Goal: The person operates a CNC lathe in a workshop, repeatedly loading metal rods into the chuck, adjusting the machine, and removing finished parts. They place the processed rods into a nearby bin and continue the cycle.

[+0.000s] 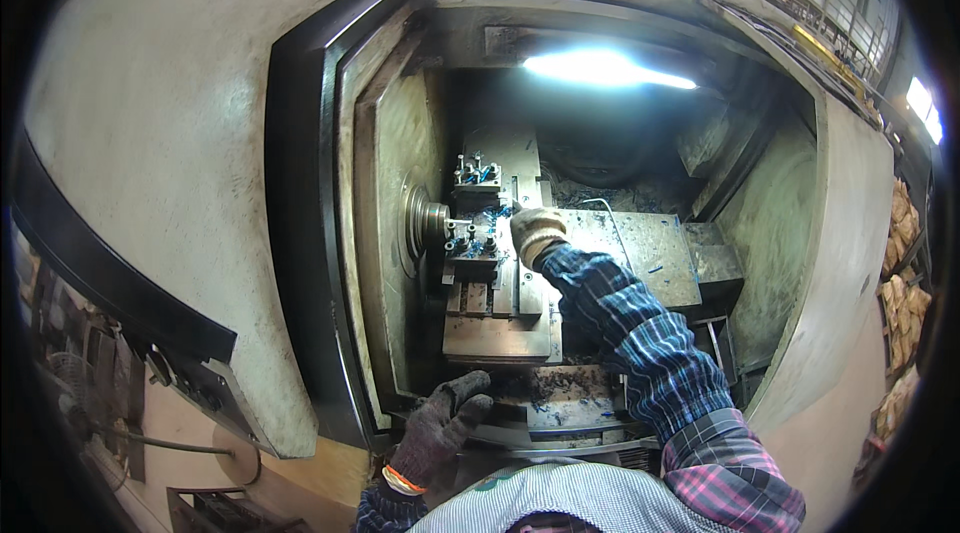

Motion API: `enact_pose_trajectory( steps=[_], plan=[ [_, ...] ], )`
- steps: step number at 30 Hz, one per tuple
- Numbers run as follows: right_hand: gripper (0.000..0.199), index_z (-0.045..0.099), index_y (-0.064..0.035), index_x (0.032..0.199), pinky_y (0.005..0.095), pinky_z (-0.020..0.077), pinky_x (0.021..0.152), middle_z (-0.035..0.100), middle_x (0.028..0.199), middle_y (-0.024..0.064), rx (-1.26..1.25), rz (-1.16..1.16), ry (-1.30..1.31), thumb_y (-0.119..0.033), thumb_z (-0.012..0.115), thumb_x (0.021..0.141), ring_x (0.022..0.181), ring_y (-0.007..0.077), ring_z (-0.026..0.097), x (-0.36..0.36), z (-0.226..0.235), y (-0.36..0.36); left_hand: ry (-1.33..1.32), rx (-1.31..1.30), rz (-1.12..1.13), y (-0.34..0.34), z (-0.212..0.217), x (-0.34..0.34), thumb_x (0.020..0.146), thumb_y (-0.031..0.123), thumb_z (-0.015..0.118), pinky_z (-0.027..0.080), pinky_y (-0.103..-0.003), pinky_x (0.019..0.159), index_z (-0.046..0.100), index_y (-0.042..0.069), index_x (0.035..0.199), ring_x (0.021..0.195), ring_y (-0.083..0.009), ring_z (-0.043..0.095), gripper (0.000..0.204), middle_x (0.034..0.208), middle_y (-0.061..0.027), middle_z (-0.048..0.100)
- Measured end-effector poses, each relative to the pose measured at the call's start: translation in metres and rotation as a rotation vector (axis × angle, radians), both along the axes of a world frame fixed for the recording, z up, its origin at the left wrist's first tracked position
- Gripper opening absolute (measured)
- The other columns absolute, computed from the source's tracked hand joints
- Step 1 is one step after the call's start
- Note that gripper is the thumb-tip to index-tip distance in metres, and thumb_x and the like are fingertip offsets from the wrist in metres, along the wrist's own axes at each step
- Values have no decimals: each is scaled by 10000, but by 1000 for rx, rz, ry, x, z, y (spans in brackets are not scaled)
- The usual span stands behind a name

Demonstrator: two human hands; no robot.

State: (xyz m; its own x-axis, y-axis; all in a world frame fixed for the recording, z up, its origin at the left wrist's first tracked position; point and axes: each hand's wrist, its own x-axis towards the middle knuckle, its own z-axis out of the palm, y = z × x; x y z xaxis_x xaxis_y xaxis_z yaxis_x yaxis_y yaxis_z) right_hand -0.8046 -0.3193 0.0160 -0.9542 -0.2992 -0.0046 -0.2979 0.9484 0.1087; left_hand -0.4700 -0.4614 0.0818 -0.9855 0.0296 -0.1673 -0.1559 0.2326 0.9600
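My right hand (pixel 537 232), in a pale, soiled work glove, reaches into a lathe and is closed beside the tool block. Whatever its fingers hold is hidden. Just left of it, the front tool block (pixel 472 241) carries bolts and blue metal chips. A second tool block (pixel 477 174) sits farther back on the same slide. Left of the blocks is the round spindle chuck (pixel 430 218), with a short pale rod at its front. Down at the machine's front edge my left hand (pixel 442 425), in a dark, dirty glove, is open with its fingers apart.
A bright lamp (pixel 610 68) lights the enclosure. The sliding door (pixel 190 153) stands at the left. A thin bent tube (pixel 610 221) rises by a flat metal cover (pixel 660 258) strewn with blue chips. More chips lie on the front ledge (pixel 570 416). Filled sacks (pixel 903 308) are outside at right.
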Motion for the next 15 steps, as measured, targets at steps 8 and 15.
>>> enact_pose_trajectory(
  steps=[8,15],
  plan=[
    [247,653,57,1101,459,555,505,713,749,191,-155,212,-72,-93,509,969,660,322,723,161,27,30,-20,76,-39,-10,11,1,1014,386,653,443,-348,1085,580,-15,1367,1256,-200,587,540,1332,-136,656],
    [328,634,-100,1272,448,565,598,717,780,154,-94,92,-154,-114,543,957,693,289,714,172,91,73,-2,80,-82,-19,20,-3,1016,380,650,445,-345,1083,594,-1,1359,1261,-206,584,516,1331,-133,651]
  ],
)
